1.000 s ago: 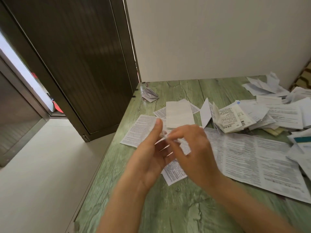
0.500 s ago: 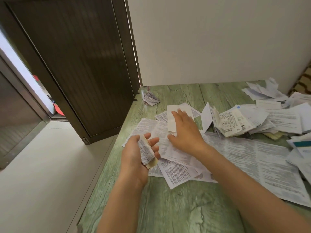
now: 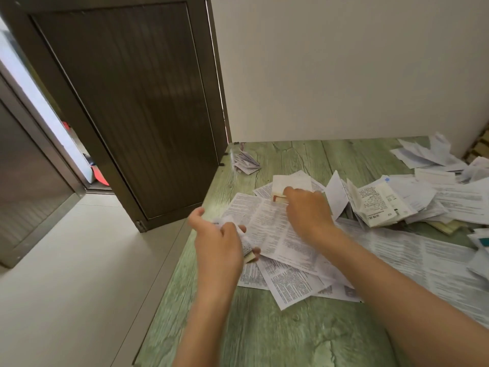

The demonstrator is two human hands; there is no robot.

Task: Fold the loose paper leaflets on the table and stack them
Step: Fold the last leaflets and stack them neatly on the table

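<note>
My left hand (image 3: 219, 245) is curled tight round a folded leaflet (image 3: 248, 250) just above the table's (image 3: 264, 332) near-left edge, and my right hand (image 3: 308, 210) reaches ahead, fingertips pinching at a small leaflet (image 3: 291, 181) lying on the spread sheets (image 3: 275, 229). Only a small stack of folded leaflets (image 3: 246, 162) sits done at the far left corner. I judge I'm early on: the big open sheet (image 3: 423, 263) and the heap (image 3: 412, 200) to my right remain unfolded.

Left grip (image 3: 217, 245) clutches a folded leaflet (image 3: 247, 247) — right grip (image 3: 308, 211) pinches a white sheet (image 3: 293, 181).
</note>
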